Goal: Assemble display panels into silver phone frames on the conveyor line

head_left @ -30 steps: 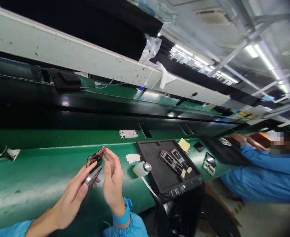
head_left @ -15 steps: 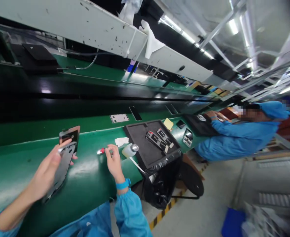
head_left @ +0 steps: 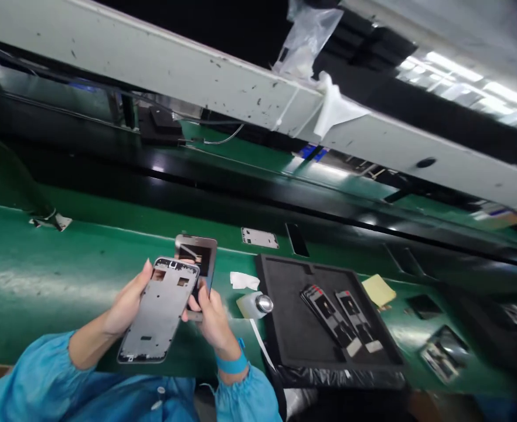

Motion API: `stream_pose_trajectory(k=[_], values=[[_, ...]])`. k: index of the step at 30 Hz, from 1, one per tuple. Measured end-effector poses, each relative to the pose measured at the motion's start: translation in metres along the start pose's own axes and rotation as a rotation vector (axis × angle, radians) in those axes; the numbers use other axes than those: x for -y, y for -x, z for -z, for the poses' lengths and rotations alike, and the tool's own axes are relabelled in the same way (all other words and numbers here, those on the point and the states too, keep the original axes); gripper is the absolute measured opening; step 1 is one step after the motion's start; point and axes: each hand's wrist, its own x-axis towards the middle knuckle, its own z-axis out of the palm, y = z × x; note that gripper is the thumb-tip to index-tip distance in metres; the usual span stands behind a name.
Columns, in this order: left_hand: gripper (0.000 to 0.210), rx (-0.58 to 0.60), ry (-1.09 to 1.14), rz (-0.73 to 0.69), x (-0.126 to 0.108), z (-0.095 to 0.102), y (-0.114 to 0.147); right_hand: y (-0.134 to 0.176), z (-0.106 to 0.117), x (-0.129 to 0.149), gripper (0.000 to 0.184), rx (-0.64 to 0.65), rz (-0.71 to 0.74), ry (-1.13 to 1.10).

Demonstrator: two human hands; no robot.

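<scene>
My left hand [head_left: 129, 302] is closed along the left edge of a grey phone frame [head_left: 159, 316], held tilted with its cut-outs toward me. Behind it, partly covered, is a second phone part [head_left: 206, 266], a housing with a pale rim and dark inside. My right hand [head_left: 217, 316] is closed at the lower right of that housing, thumb on its near side; some of its fingers are hidden. A bottle with a metal cap [head_left: 264, 303] and a crumpled white wipe [head_left: 244, 281] lie just right of my right hand.
A black foam tray [head_left: 285, 328] on the right holds several phone assemblies [head_left: 329, 316]. Behind it lie a pale phone frame [head_left: 259, 238] and a dark screen [head_left: 297, 240]. A yellow pad [head_left: 378, 291] and phone parts [head_left: 445, 354] lie farther right. A metal beam [head_left: 223, 79] crosses above.
My right hand has left a small red-and-silver item on the bench and come to the phone parts beside my left hand. The grey frame now faces me more squarely. The view has swung left.
</scene>
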Motion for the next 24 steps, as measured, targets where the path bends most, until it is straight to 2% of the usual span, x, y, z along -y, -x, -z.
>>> stream_pose_trajectory(k=[2,3,5,8,11,13,15,17,21,24], values=[[0.083,0.025,0.043,-0.068,-0.004,-0.005,0.002,0.003,-0.007,0.018,0.066,0.133,-0.094,-0.188],[0.084,0.038,0.07,-0.1,-0.009,-0.007,0.004,0.005,-0.008,0.025,0.068,0.151,-0.127,-0.245],[0.087,0.072,0.098,-0.129,-0.022,-0.011,0.01,0.008,-0.005,0.036,0.073,0.097,-0.121,-0.316],[0.092,0.144,0.077,-0.132,-0.042,-0.011,0.022,0.018,0.006,0.043,0.077,-0.035,-0.008,-0.315],[0.089,0.17,0.055,-0.149,-0.058,-0.004,0.028,0.029,0.009,0.049,0.064,-0.087,0.141,-0.144],[0.075,0.129,0.055,-0.201,-0.066,0.003,0.025,0.032,0.004,0.057,0.056,0.007,0.215,0.102],[0.064,0.075,0.033,-0.294,-0.072,0.012,0.016,0.029,-0.005,0.068,0.066,0.132,0.265,0.35],[0.065,0.018,-0.013,-0.386,-0.077,0.023,0.004,0.02,-0.012,0.076,0.076,0.202,0.283,0.507],[0.057,-0.075,-0.049,-0.575,-0.086,0.037,-0.01,0.01,-0.017,0.082,0.076,0.218,0.29,0.644],[0.049,-0.113,-0.071,-0.663,-0.092,0.037,-0.011,0.012,-0.014,0.084,0.073,0.223,0.286,0.695]])
